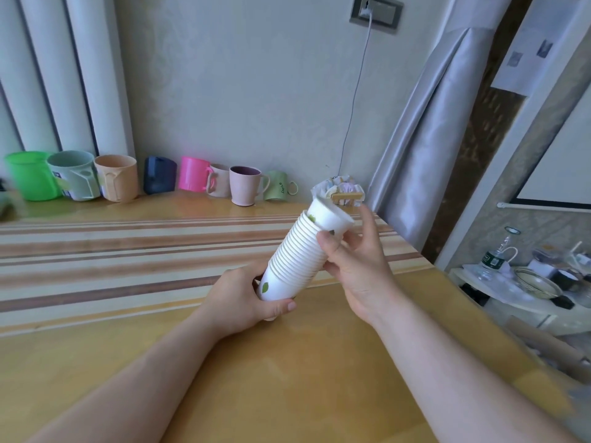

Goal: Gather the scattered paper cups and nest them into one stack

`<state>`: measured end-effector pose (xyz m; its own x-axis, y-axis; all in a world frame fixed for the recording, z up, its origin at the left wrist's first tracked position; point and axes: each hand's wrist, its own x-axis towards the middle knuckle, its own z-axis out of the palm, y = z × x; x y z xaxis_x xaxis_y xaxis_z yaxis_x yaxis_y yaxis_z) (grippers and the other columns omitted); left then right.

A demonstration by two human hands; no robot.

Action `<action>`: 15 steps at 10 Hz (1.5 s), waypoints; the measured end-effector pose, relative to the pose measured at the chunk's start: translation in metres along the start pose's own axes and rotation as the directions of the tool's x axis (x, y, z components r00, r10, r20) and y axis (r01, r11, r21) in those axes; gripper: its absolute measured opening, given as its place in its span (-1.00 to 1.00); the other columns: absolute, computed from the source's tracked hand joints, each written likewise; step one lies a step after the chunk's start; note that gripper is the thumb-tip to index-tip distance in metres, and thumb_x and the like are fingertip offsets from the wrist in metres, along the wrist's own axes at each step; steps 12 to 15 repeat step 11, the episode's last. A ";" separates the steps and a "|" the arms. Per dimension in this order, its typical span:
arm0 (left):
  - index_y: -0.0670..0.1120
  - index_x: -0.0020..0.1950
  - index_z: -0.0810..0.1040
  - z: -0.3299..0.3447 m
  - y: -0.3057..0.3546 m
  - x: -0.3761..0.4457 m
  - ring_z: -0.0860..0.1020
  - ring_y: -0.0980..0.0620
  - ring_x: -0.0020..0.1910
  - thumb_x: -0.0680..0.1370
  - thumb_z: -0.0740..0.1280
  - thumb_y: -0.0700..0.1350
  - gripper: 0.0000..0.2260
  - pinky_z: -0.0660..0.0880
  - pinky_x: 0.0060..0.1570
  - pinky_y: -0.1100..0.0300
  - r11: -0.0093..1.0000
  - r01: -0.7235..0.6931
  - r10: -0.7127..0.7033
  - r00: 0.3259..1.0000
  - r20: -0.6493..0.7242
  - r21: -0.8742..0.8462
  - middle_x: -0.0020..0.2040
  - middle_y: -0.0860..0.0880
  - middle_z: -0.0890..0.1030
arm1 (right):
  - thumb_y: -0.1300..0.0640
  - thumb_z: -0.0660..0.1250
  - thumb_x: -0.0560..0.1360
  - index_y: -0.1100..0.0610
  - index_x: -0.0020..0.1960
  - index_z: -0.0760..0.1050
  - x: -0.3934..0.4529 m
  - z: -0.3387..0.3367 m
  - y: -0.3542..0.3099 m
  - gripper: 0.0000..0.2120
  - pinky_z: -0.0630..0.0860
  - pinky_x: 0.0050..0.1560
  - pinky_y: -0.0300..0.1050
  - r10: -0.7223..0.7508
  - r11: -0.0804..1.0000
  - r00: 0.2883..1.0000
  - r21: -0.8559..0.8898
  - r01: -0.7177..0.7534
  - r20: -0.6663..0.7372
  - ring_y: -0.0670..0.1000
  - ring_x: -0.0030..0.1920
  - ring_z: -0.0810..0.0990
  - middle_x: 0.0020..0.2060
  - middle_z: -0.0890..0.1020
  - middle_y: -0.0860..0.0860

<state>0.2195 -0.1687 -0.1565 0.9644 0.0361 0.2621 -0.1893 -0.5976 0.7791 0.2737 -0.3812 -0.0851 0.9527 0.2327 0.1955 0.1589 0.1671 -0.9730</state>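
A tall stack of white paper cups (295, 251) with green leaf prints tilts up and to the right above the wooden table (287, 378). My left hand (246, 298) grips the bottom cup of the stack. My right hand (355, 260) holds the top paper cup (329, 215) at its rim end, thumb and fingers around it. This top cup sits skewed, only partly pushed into the stack. No loose paper cups are visible on the table.
A row of coloured plastic mugs (128, 180) lines the wall at the back. A crumpled paper bundle with a wooden clip (342, 190) lies behind the stack. A striped cloth (112, 257) covers the table's far half. A grey curtain (425, 148) and a cluttered shelf (527, 276) stand right.
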 end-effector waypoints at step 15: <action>0.02 0.66 0.28 0.006 0.010 0.011 0.18 -0.14 0.67 0.41 0.09 0.54 -0.06 0.21 0.56 -0.14 0.728 0.376 -0.413 0.908 -0.071 0.573 0.70 0.06 0.26 | -0.33 0.20 0.68 0.02 0.59 0.35 0.017 0.002 0.086 -0.37 0.32 0.55 0.16 0.181 0.409 0.919 -0.877 0.252 0.349 0.17 0.58 0.40 0.58 0.48 0.01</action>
